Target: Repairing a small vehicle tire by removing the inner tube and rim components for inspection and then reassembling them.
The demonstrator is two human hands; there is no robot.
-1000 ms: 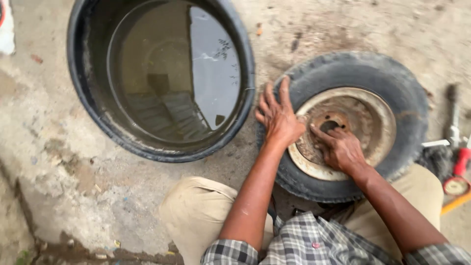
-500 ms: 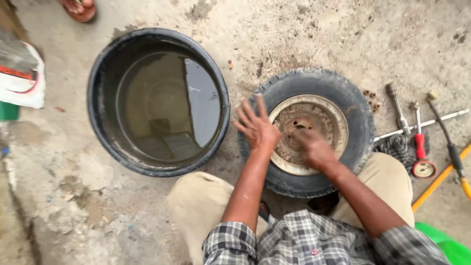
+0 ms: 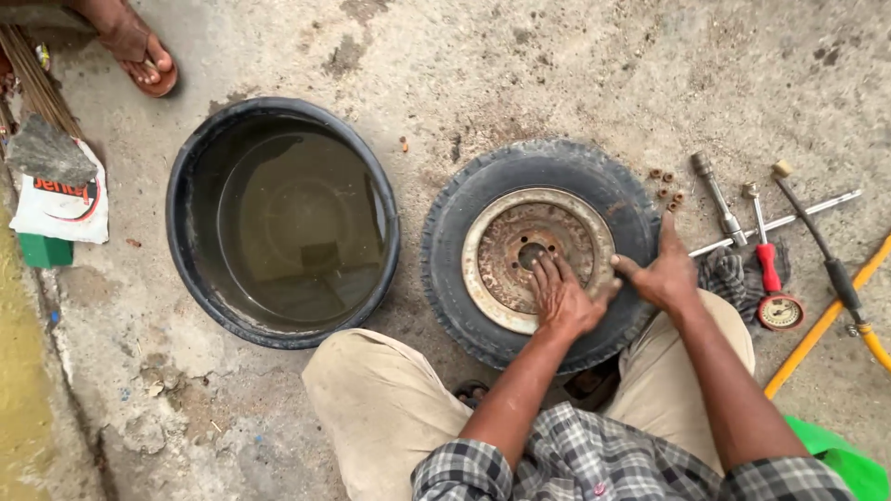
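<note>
While the tyre lies flat on the concrete just ahead of the knees, the left hand is laid palm-down on its rusty rim, fingers spread and closed on nothing, tips pointing at the hub hole just beyond them. The right hand is set open on the tyre's right sidewall, thumb hooked towards the rim. Further right of those fingers, tools are scattered; well left, a water tub is seen.
</note>
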